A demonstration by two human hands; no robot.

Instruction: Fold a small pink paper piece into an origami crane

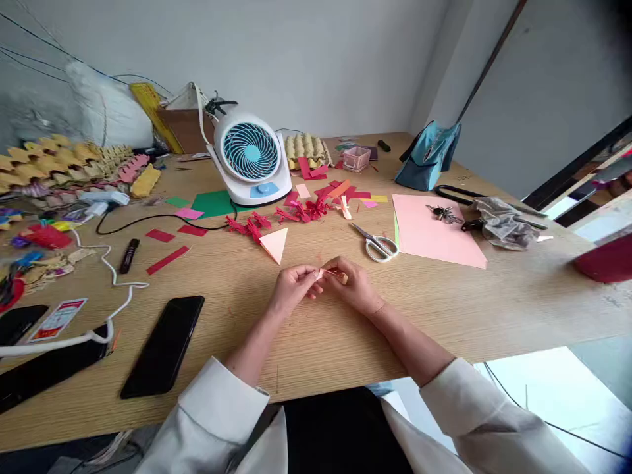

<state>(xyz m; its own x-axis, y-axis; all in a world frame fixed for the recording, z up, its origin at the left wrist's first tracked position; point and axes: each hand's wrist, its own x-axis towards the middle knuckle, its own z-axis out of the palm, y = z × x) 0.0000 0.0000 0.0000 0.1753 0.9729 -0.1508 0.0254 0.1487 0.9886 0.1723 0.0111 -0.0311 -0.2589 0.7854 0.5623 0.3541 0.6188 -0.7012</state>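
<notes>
Close together above the table's middle, my two hands pinch one small piece of pale peach paper. My left hand grips its left end between thumb and fingertips. My right hand is closed on the other side, where a thin orange strip shows between the fingers; part of the paper is hidden by them. Beyond my left hand lies a folded peach paper triangle. Scissors with white-grey handles rest past my right hand. Red crumpled paper pieces lie in a row farther back, beside a pale twisted one.
A white fan stands at the back. Pink sheets with keys on top lie right, near a blue bag. A phone, a marker and a white cable are left. Egg trays fill the far left.
</notes>
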